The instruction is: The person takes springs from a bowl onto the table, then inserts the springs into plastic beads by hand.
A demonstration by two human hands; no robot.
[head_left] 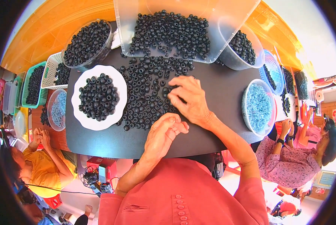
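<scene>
Loose black beads with round holes (145, 97) are spread across the dark table. My right hand (190, 99) is at the right edge of this spread, its curled fingers apart and the tips at the beads. Nearer to me, my left hand (162, 137) is closed at the near edge of the beads, thumb and fingers pressed together. Whatever it may hold is hidden. To its left, a white scalloped plate (79, 101) carries a heap of the same beads.
A clear bin (216, 33) lies tipped at the back, beads spilling from its mouth. Bead-filled tubs (110, 43) flank it. At the right edge stands a bowl of small blue pieces (271, 125). People work at both sides, one in yellow (44, 172).
</scene>
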